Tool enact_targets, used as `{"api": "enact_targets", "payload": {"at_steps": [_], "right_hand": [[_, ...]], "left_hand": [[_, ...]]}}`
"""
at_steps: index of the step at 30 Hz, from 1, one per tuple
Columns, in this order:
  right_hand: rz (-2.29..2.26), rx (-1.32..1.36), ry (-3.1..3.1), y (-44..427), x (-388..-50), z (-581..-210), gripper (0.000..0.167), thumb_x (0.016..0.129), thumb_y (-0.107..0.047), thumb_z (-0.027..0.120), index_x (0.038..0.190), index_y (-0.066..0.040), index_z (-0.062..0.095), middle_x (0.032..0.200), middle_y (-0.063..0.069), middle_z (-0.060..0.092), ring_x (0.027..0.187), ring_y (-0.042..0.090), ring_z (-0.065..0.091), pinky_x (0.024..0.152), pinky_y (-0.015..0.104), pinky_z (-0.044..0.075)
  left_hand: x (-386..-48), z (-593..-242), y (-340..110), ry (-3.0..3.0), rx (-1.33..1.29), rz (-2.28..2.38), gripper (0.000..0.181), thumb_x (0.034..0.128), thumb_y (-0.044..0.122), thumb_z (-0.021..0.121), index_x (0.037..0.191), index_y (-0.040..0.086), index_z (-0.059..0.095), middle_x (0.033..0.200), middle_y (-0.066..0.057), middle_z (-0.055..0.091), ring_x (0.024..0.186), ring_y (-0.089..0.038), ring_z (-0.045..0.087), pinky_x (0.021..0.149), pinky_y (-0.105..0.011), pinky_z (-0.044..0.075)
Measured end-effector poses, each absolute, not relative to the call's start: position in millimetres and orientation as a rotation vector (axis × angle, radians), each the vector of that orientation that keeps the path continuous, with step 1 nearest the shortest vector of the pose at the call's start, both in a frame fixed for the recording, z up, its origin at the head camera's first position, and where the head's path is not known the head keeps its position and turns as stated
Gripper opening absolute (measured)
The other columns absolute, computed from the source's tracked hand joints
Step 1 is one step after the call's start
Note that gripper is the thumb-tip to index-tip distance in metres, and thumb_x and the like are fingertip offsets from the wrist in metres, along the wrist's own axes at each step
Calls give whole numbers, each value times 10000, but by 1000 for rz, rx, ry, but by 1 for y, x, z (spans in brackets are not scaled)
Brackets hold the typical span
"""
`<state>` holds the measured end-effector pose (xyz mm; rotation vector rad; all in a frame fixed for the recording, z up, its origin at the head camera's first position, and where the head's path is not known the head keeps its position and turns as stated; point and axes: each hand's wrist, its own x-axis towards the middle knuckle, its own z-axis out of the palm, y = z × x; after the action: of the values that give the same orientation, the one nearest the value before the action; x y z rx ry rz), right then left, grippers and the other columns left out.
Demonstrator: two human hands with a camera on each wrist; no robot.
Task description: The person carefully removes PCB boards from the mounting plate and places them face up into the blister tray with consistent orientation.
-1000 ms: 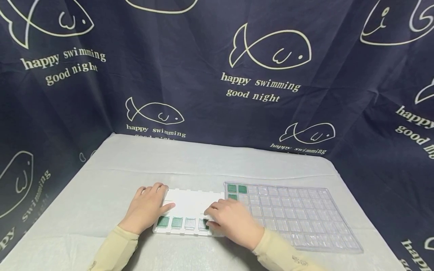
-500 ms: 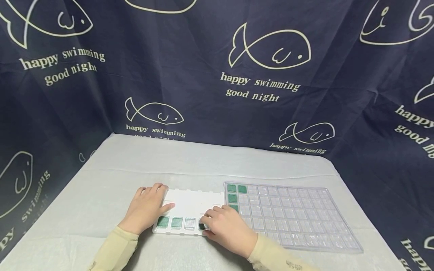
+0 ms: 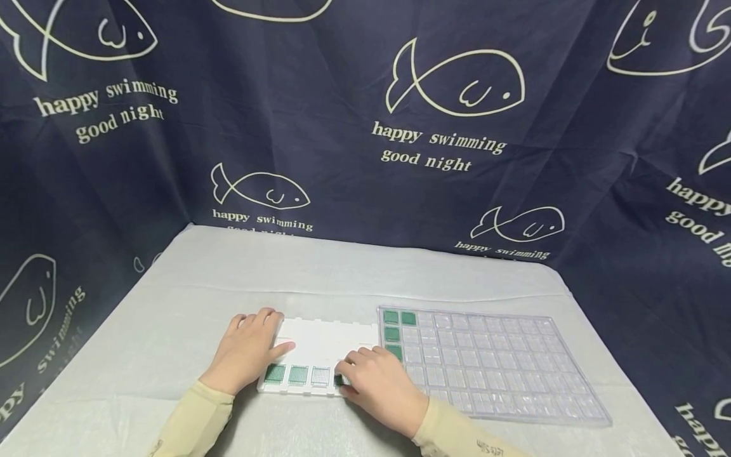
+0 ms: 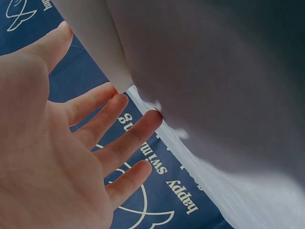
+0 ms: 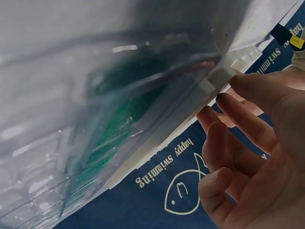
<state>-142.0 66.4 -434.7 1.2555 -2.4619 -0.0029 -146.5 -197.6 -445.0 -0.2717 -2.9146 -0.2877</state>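
Observation:
On the table in the head view lies a white plastic holder [image 3: 322,339], with a row of green perforated circuit boards [image 3: 298,375] along its near edge. My left hand [image 3: 245,349] rests on the holder's left end, thumb stretched over its top; in the left wrist view its fingers [image 4: 128,143] are spread and fairly straight. The right hand [image 3: 379,387] is at the near right part of the holder. Its curled index finger and thumb pinch the rightmost circuit board [image 3: 338,380], which they mostly cover.
A clear compartment tray [image 3: 497,362] adjoins the holder's right side, partly behind the right hand. Several green boards [image 3: 391,334] sit in its far left compartments. Dark blue fabric [image 3: 342,127] with fish prints hangs around the table [image 3: 320,260].
The right hand has moved left and slightly nearer, closing around the rightmost board and uncovering more green boards in the clear tray. My left hand stays in place.

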Motion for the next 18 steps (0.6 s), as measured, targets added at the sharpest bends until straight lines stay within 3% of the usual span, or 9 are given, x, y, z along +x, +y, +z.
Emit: {"api": "enact_targets", "payload": {"at_steps": [18], "right_hand": [[60, 1278, -2525, 68, -144, -430, 219, 794, -357, 862, 955, -245, 764, 893, -116, 743, 762, 32, 657, 594, 139, 417]], "left_hand": [[-147, -445, -198, -2902, -282, -277, 565, 898, 458, 734, 1285, 68, 599, 1258, -115, 648, 1115, -330, 660, 1028, -565, 459]]}}
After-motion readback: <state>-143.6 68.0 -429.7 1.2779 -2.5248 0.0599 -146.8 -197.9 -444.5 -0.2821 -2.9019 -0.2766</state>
